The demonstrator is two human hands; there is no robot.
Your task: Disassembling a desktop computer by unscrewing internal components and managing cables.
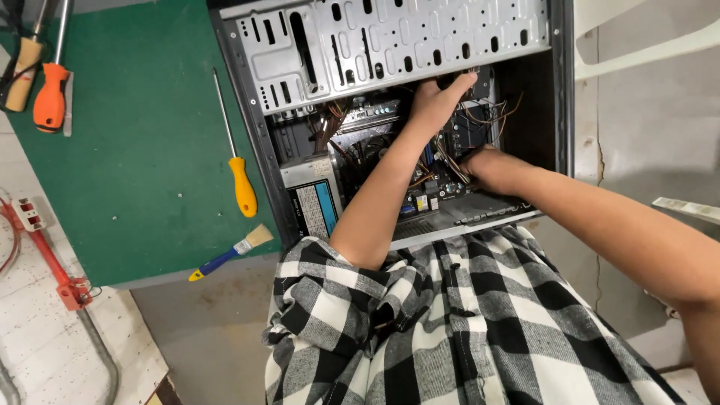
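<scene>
Head view: you're leaning over an open computer case [259,142] lying at the edge of a green mat [142,150]. Your left hand [435,101] is reaching deep inside, fingers pressing up under the perforated metal drive cage [390,37]; can't tell whether it's gripping anything, since the fingertips are lost in shadow. Your right hand [487,166] is sitting lower, just above the circuit board [431,196], fingers curling into a bundle of orange and brown wires [480,120]; a closed grip on them isn't confirmable, as the fingers are hidden by the wrist. The two hands are near each other, not touching.

The grey power supply [311,199] is sitting at the case's left wall, just beside your left forearm. Your black-and-white checked shirt [435,330] is filling the lower frame.

On the mat, well apart from both hands: a yellow-handled screwdriver [241,184], a small brush [229,253] with a blue and yellow handle near the mat's edge, an orange-handled screwdriver [51,96] and a wooden-handled tool [22,73] at top left. A red clamp [60,277] is lying off the mat at left.
</scene>
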